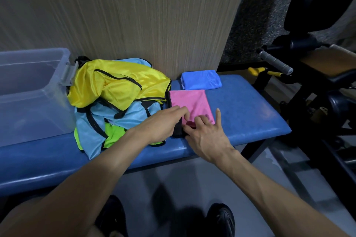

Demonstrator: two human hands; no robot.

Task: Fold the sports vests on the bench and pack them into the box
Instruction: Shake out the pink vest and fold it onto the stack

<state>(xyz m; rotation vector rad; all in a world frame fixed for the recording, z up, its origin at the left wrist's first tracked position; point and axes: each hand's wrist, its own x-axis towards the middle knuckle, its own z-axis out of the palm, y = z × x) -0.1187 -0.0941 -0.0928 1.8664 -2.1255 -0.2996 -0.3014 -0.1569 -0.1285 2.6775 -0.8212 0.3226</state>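
Fingers of both hands meet on the pink vest — left hand pinching its near edge, right hand spread, fingertips pressing the fabric. It lies folded on the blue bench, beside the unfolded vest pile — clear box far left.

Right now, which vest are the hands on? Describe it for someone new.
On the blue bench, right of the loose heap of vests, lies the pink vest. It is folded flat, with both hands at its near edge, and is the only pink piece.
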